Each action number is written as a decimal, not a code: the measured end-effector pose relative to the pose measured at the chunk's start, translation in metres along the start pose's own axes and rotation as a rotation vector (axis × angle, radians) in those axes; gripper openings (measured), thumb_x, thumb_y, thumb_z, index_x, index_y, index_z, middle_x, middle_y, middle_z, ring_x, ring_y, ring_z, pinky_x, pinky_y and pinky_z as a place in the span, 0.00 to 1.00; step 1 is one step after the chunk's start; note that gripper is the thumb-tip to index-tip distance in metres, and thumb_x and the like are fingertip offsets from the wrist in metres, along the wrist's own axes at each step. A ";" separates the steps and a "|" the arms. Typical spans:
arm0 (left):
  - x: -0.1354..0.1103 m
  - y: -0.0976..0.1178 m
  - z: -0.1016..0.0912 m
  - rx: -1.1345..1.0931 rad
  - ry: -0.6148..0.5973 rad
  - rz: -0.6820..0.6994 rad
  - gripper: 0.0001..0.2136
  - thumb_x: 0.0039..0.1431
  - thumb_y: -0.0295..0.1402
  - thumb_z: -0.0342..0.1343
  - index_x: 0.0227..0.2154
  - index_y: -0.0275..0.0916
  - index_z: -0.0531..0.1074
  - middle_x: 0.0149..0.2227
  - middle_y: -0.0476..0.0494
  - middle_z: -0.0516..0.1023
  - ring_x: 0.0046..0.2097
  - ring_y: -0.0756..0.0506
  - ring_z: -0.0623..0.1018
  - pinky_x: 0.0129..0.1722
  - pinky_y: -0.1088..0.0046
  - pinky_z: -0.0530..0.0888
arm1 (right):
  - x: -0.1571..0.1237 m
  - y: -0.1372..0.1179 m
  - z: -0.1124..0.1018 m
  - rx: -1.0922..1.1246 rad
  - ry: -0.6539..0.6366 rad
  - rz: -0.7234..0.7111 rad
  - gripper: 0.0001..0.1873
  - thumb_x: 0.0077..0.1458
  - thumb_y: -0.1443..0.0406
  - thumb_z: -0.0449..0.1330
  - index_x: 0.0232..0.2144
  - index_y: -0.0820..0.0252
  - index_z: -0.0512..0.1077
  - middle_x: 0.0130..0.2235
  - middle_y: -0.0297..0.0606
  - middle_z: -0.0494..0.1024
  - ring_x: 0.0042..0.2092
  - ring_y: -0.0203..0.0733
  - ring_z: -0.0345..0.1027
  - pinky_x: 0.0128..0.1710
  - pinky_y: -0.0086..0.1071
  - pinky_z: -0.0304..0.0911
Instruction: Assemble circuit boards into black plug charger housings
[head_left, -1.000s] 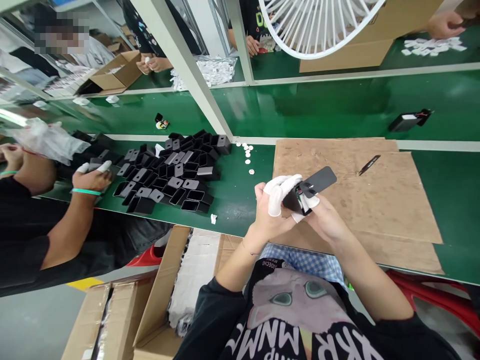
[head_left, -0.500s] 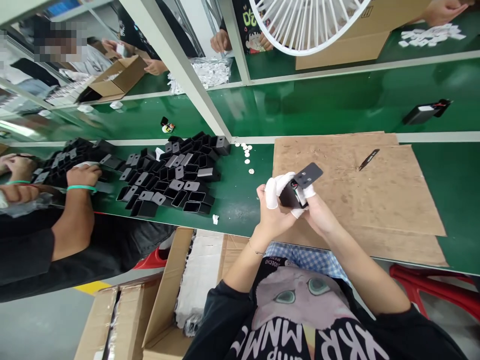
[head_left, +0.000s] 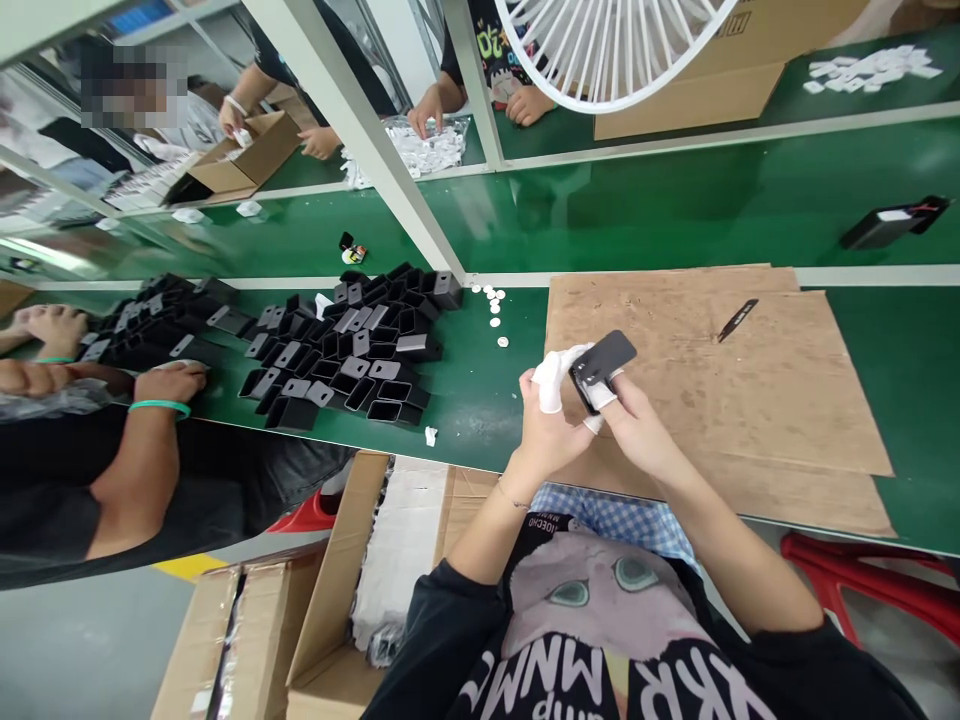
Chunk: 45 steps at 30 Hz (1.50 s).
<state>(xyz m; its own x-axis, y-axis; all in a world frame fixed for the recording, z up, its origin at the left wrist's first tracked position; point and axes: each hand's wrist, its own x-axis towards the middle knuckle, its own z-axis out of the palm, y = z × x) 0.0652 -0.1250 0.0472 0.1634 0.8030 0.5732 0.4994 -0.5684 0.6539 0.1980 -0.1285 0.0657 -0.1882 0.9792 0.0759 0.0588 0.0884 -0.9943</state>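
My left hand (head_left: 549,412), with white coverings on its fingers, is wrapped around a small black rectangular casing (head_left: 582,392). Over the casing's open end lies a dark flat cover plate (head_left: 613,350), tilted and jutting out to the upper right. My right hand (head_left: 632,420), its fingertips white-covered too, pinches the plate's near side against the casing. The insides of the casing are mostly hidden by the plate and fingers. Beyond the hands, black tweezers (head_left: 738,320) lie on a cardboard sheet (head_left: 787,400).
Many black hollow casings (head_left: 360,350) are heaped to the left, beside a co-worker's arm (head_left: 146,470). Small white discs (head_left: 495,322) dot the green table (head_left: 480,390). A black device (head_left: 892,225) moves along the green belt (head_left: 675,220). A white fan guard (head_left: 615,50) hangs above.
The cover plate has come down closer over the casing, hiding the wires seen before. My right fingers have shifted onto the plate's near side. Items on the belt have slid right.
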 end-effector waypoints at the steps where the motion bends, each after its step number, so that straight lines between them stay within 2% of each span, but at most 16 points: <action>1: 0.000 0.001 0.001 -0.039 -0.008 -0.046 0.43 0.55 0.41 0.58 0.65 0.49 0.33 0.58 0.35 0.65 0.59 0.38 0.68 0.58 0.52 0.65 | 0.000 0.001 -0.001 -0.049 0.008 -0.013 0.30 0.62 0.46 0.51 0.59 0.55 0.63 0.56 0.44 0.70 0.58 0.50 0.63 0.60 0.49 0.57; 4: 0.002 0.005 0.002 -0.301 0.040 -0.243 0.49 0.53 0.48 0.58 0.65 0.48 0.27 0.61 0.33 0.61 0.61 0.39 0.67 0.57 0.58 0.69 | -0.006 0.003 -0.007 -0.175 -0.003 -0.085 0.43 0.58 0.42 0.51 0.67 0.56 0.48 0.63 0.49 0.60 0.62 0.54 0.56 0.60 0.51 0.55; 7: 0.005 0.008 -0.003 -0.661 0.103 -0.444 0.45 0.54 0.52 0.53 0.65 0.51 0.28 0.62 0.36 0.61 0.60 0.40 0.68 0.55 0.59 0.71 | -0.014 -0.003 -0.008 -0.279 0.018 -0.207 0.53 0.55 0.39 0.54 0.69 0.57 0.34 0.66 0.51 0.53 0.64 0.56 0.51 0.63 0.54 0.51; 10: 0.006 0.010 -0.011 -0.883 0.040 -0.613 0.36 0.57 0.50 0.41 0.66 0.51 0.36 0.61 0.38 0.65 0.59 0.37 0.69 0.52 0.53 0.73 | -0.019 -0.013 -0.003 -0.389 0.066 -0.307 0.52 0.55 0.46 0.59 0.68 0.53 0.32 0.65 0.47 0.55 0.65 0.55 0.48 0.64 0.55 0.48; 13: 0.003 0.012 -0.013 -0.926 -0.022 -0.725 0.34 0.56 0.49 0.36 0.66 0.50 0.43 0.62 0.40 0.64 0.60 0.36 0.68 0.52 0.50 0.72 | -0.019 -0.020 0.005 -0.469 0.116 -0.375 0.47 0.57 0.56 0.60 0.67 0.49 0.35 0.61 0.44 0.62 0.64 0.54 0.49 0.63 0.54 0.51; 16: 0.000 0.013 -0.011 -0.892 -0.047 -0.746 0.34 0.56 0.51 0.34 0.66 0.50 0.45 0.63 0.42 0.62 0.60 0.36 0.68 0.52 0.50 0.72 | -0.020 -0.021 0.009 -0.507 0.164 -0.413 0.45 0.57 0.58 0.59 0.67 0.50 0.37 0.59 0.46 0.63 0.62 0.54 0.55 0.63 0.54 0.53; 20: -0.001 0.014 -0.009 -0.851 -0.093 -0.707 0.35 0.55 0.54 0.34 0.66 0.49 0.45 0.62 0.40 0.63 0.60 0.35 0.68 0.51 0.51 0.73 | -0.024 -0.019 0.010 -0.529 0.180 -0.439 0.45 0.56 0.59 0.59 0.67 0.50 0.37 0.57 0.46 0.63 0.61 0.55 0.57 0.61 0.54 0.55; 23: 0.003 0.015 -0.012 -0.887 -0.057 -0.709 0.35 0.55 0.50 0.37 0.66 0.48 0.45 0.62 0.40 0.63 0.60 0.35 0.68 0.49 0.52 0.74 | -0.023 -0.019 0.005 -0.515 0.162 -0.444 0.47 0.56 0.60 0.59 0.67 0.48 0.35 0.58 0.45 0.63 0.61 0.53 0.57 0.61 0.53 0.55; 26: 0.014 0.003 -0.018 -0.899 -0.025 -0.675 0.36 0.53 0.42 0.42 0.66 0.50 0.41 0.63 0.41 0.63 0.61 0.37 0.68 0.50 0.52 0.74 | -0.009 -0.016 -0.006 -0.560 0.088 -0.356 0.49 0.55 0.61 0.60 0.68 0.51 0.32 0.61 0.44 0.62 0.64 0.53 0.50 0.62 0.54 0.54; 28: 0.029 -0.016 -0.020 -0.828 -0.025 -0.629 0.40 0.51 0.38 0.47 0.66 0.51 0.37 0.63 0.41 0.62 0.61 0.38 0.68 0.53 0.52 0.73 | 0.010 -0.008 -0.015 -0.641 0.029 -0.261 0.46 0.56 0.60 0.58 0.68 0.56 0.37 0.62 0.46 0.61 0.65 0.55 0.47 0.61 0.55 0.54; 30: 0.055 -0.044 -0.019 -0.650 -0.047 -0.591 0.42 0.50 0.33 0.50 0.66 0.50 0.35 0.64 0.40 0.59 0.62 0.39 0.67 0.56 0.54 0.71 | 0.033 0.007 -0.020 -0.742 0.003 -0.206 0.39 0.57 0.58 0.56 0.67 0.63 0.47 0.62 0.49 0.61 0.64 0.58 0.47 0.60 0.56 0.55; 33: 0.109 -0.090 -0.013 -0.263 -0.058 -0.485 0.41 0.51 0.25 0.52 0.66 0.40 0.39 0.68 0.38 0.51 0.67 0.41 0.58 0.65 0.61 0.59 | 0.062 0.034 -0.018 -0.868 0.070 -0.157 0.32 0.59 0.62 0.53 0.62 0.72 0.56 0.61 0.55 0.62 0.63 0.61 0.49 0.59 0.55 0.55; 35: 0.151 -0.113 -0.006 -0.030 -0.113 -0.422 0.40 0.51 0.22 0.51 0.66 0.32 0.40 0.68 0.34 0.49 0.67 0.40 0.56 0.67 0.62 0.55 | 0.072 0.050 -0.013 -0.890 0.098 -0.157 0.26 0.60 0.66 0.49 0.59 0.72 0.61 0.60 0.57 0.64 0.62 0.61 0.51 0.58 0.55 0.55; 38: 0.200 -0.133 0.007 0.266 -0.198 -0.412 0.40 0.53 0.21 0.49 0.67 0.34 0.38 0.67 0.31 0.50 0.64 0.35 0.62 0.64 0.56 0.60 | 0.074 0.063 -0.008 -0.878 0.049 -0.250 0.20 0.61 0.66 0.49 0.54 0.64 0.69 0.55 0.50 0.71 0.59 0.55 0.57 0.57 0.50 0.58; 41: 0.222 -0.142 0.020 0.371 -0.254 -0.433 0.41 0.54 0.20 0.49 0.68 0.35 0.36 0.66 0.28 0.54 0.61 0.33 0.66 0.60 0.53 0.63 | 0.071 0.066 -0.008 -0.874 0.054 -0.325 0.19 0.61 0.66 0.51 0.53 0.61 0.70 0.54 0.47 0.72 0.58 0.53 0.59 0.56 0.46 0.60; 45: 0.220 -0.148 0.033 0.345 -0.266 -0.421 0.39 0.53 0.19 0.51 0.67 0.30 0.43 0.66 0.24 0.55 0.63 0.32 0.64 0.61 0.54 0.62 | 0.071 0.066 -0.008 -0.871 0.077 -0.376 0.19 0.62 0.66 0.49 0.52 0.60 0.71 0.53 0.45 0.73 0.56 0.53 0.61 0.55 0.46 0.62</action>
<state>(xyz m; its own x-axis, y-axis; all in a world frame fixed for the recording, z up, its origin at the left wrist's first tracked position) 0.0556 0.1418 0.0601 0.0769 0.9888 0.1279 0.8074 -0.1370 0.5739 0.1968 -0.0518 0.0060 -0.2808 0.8652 0.4154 0.7234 0.4752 -0.5008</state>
